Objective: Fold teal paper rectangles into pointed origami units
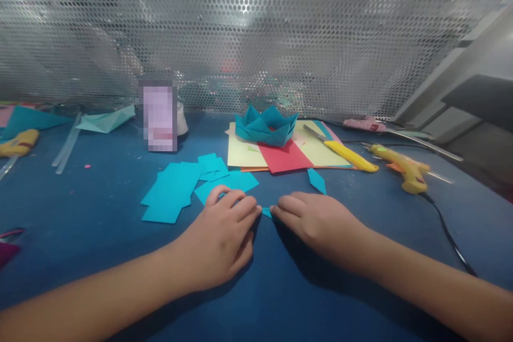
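Observation:
A small piece of folded blue paper (266, 212) lies on the table between my two hands, mostly hidden under the fingers. My left hand (230, 230) is closed, its fingertips at the paper's left end. At the right end, the bent fingers of my right hand (308, 216) press on the same piece. Several blue paper rectangles (172, 192) lie beyond my left hand. A folded blue paper petal (317, 180) rests just past my right hand. Farther back, a blue paper crown-like shape (266, 127) sits on a red sheet (285, 157) and pale yellow paper (243, 150).
A yellow-handled knife (350, 156) lies on the paper stack. To the right is a yellow glue gun (403, 166) with a black cord. A phone (160, 117) stands upright at the back left. Glue sticks (69, 141) lie farther left. A perforated metal panel (248, 32) closes the table's back.

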`<act>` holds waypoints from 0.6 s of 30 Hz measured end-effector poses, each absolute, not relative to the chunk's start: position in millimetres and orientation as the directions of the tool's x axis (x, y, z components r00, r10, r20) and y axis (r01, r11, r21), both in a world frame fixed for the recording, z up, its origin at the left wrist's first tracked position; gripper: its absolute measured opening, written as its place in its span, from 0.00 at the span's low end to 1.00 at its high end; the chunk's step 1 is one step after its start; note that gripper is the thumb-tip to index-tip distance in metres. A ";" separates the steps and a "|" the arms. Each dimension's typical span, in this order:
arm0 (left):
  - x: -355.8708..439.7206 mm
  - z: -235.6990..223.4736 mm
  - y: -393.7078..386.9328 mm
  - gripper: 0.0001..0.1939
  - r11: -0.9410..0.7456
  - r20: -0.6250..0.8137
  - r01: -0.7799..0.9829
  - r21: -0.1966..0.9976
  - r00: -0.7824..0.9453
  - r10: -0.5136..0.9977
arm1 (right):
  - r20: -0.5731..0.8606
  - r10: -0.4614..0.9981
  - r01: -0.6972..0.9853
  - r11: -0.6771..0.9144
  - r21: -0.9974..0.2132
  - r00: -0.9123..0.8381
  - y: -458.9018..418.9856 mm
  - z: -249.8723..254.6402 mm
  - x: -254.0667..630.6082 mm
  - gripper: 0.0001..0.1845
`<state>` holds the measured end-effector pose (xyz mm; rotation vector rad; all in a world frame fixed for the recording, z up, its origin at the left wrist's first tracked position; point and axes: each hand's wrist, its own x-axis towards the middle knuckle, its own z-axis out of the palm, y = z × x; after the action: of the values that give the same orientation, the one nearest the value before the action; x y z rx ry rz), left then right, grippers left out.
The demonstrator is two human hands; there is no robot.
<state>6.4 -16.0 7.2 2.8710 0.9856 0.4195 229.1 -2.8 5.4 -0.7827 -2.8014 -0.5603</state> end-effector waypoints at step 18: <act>5.6 6.5 -14.6 0.15 -0.778 0.265 0.607 0.163 0.732 0.627 | 0.249 0.595 0.633 0.616 0.469 -0.764 -23.5 1.8 220.1 0.11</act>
<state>5.6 -14.6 6.5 2.8628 1.0210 0.4741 220.1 -23.5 1.8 -1.0507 -2.7618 -0.8428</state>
